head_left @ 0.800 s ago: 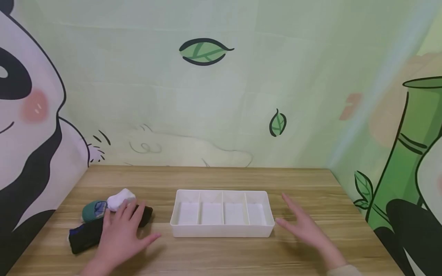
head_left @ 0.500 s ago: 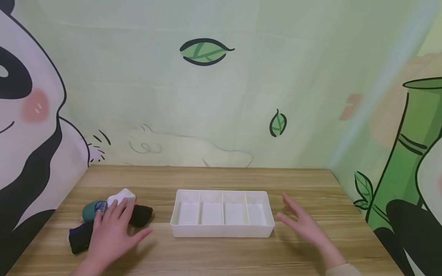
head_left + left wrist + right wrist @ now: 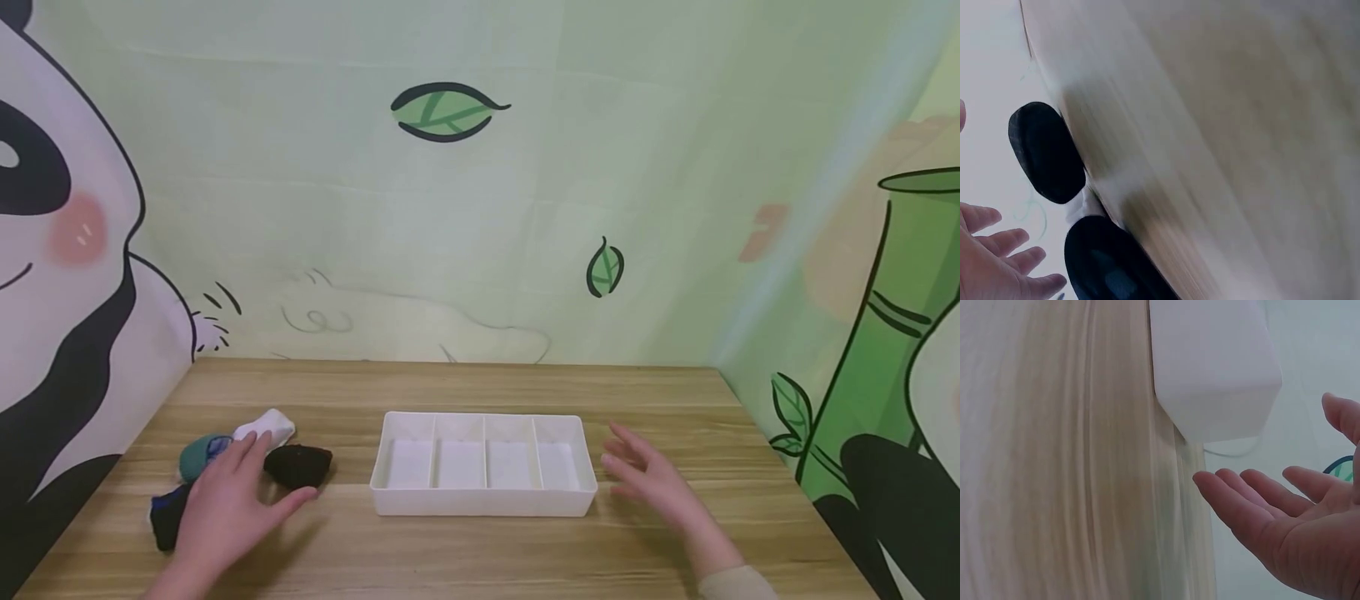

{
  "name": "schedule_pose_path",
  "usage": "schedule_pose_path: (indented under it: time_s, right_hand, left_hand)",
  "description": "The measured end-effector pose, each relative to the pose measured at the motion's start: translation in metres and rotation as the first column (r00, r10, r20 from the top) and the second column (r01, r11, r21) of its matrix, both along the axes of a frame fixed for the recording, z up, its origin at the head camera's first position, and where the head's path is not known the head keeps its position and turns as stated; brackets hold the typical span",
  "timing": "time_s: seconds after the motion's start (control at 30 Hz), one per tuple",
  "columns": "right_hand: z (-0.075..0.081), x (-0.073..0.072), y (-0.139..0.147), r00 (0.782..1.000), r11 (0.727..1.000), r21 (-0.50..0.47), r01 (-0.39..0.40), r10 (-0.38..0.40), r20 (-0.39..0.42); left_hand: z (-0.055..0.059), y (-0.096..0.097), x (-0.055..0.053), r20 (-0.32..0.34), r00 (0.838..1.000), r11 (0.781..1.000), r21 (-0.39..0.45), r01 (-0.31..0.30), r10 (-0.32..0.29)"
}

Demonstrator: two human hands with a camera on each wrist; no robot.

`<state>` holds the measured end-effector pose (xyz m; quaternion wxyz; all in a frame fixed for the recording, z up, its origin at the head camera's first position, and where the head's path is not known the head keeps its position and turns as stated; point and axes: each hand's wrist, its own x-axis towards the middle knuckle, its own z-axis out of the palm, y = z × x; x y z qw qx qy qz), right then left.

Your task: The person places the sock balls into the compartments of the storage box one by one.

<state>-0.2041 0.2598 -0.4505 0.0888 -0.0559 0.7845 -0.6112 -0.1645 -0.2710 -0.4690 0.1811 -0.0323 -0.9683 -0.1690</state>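
Note:
Several bundles that look like rolled-up socks lie on the left of the table: a teal one [image 3: 197, 458], a white one [image 3: 270, 427], a black one [image 3: 298, 467] and a black one with blue trim [image 3: 168, 517]. My left hand [image 3: 228, 508] hovers over their near side, fingers extended and thumb spread, holding nothing. In the left wrist view its fingertips [image 3: 1015, 240] are apart from two black bundles. To the right of the white four-section tray [image 3: 483, 502], my right hand [image 3: 660, 492] is relaxed and holds nothing; the right wrist view shows it beside the tray's end.
The wooden table [image 3: 450, 558] meets a printed backdrop [image 3: 487, 208] at its back edge and sides. Dividers split the tray into a row of compartments, in which no objects show.
My left hand has drifted left and nearer, uncovering the black bundle on the right. The right hand has stayed nearly in place, its fingers bending slightly. Bundles and tray have not moved.

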Motion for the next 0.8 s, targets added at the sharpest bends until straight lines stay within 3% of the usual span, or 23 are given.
schedule_pose_path:
  time_s: [0.23,0.4,0.5,0.8]
  right_hand:
    - [-0.003,-0.005,0.003,0.997,0.996,-0.091,-0.026,0.032,0.065]
    - [-0.004,-0.008,0.004,0.994,0.992,-0.117,-0.044,0.054,0.09]
    - [-0.004,-0.009,0.002,0.993,0.992,-0.109,-0.057,0.067,0.098]
    - [-0.003,-0.011,-0.004,0.988,0.994,-0.092,-0.061,0.073,0.133]
  left_hand:
    - [0.003,-0.016,0.004,0.055,0.998,0.997,0.073,-0.009,0.005]
    - [-0.001,-0.031,0.004,-0.032,0.999,0.991,0.127,0.032,-0.028]
    - [-0.003,-0.042,0.004,-0.051,0.998,0.988,0.147,0.049,-0.042]
    - [-0.006,-0.074,0.009,0.053,0.998,0.984,0.177,0.015,-0.025]
